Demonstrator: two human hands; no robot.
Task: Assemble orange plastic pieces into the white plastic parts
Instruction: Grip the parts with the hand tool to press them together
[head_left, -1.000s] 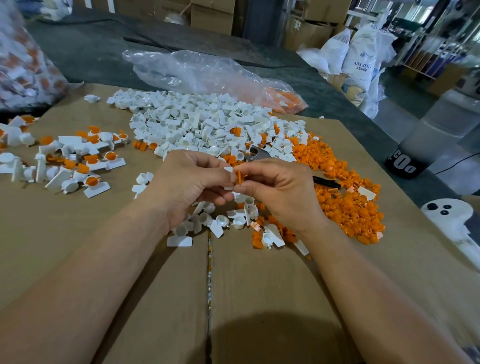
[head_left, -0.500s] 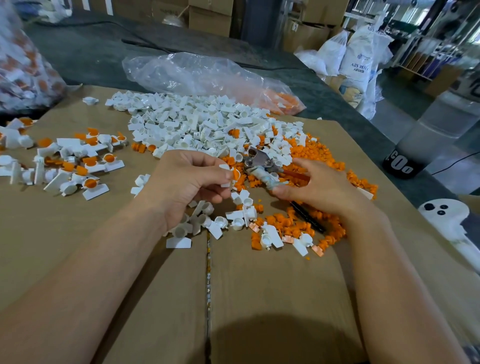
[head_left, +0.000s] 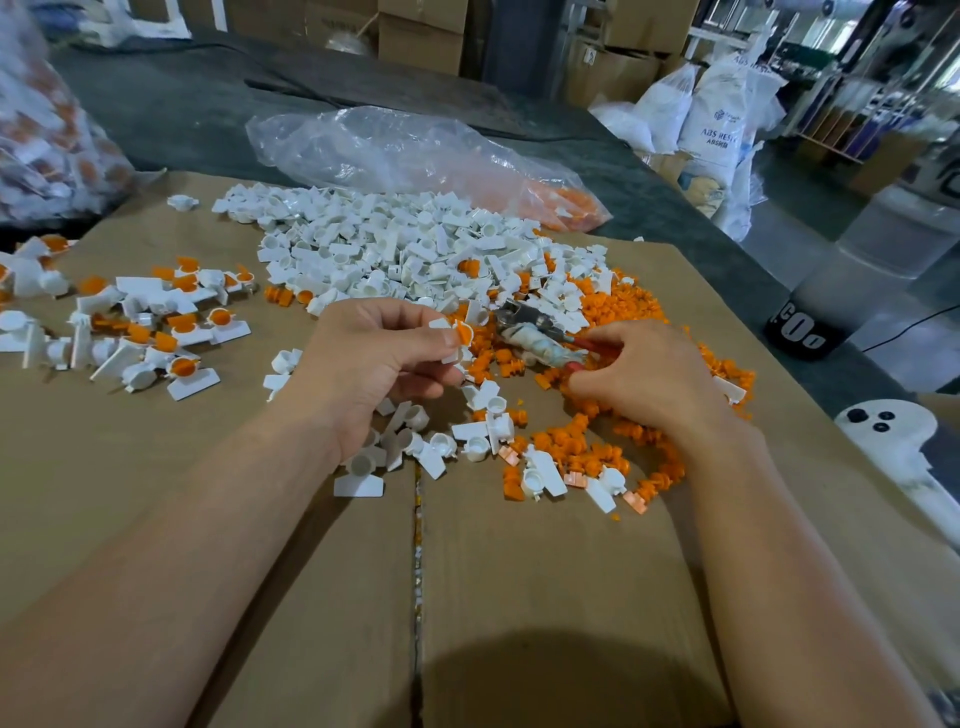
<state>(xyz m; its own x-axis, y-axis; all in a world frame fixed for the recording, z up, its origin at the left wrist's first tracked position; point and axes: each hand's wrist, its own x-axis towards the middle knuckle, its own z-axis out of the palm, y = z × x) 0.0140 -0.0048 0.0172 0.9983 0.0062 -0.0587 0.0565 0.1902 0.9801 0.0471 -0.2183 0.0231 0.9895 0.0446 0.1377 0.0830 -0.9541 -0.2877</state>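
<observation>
My left hand (head_left: 379, 358) pinches a white plastic part with an orange piece (head_left: 460, 335) set in it, held above the cardboard. My right hand (head_left: 644, 376) grips the red handles of a pair of pliers (head_left: 535, 338) whose taped body and metal jaws point toward the left hand. A big heap of white parts (head_left: 395, 254) lies behind the hands. Loose orange pieces (head_left: 623, 312) spread out at the right and under my right hand. Finished white parts with orange inserts (head_left: 156, 322) lie at the left.
The work surface is a cardboard sheet (head_left: 311, 597) with a seam down the middle. A clear plastic bag (head_left: 415, 156) lies behind the heap, another bag (head_left: 47, 145) at far left. A white object with dark dots (head_left: 893, 431) sits at the right edge.
My right hand left the orange piece at the left hand, moved right and took hold of the pliers. The left hand keeps the white part, now with the orange piece in it.
</observation>
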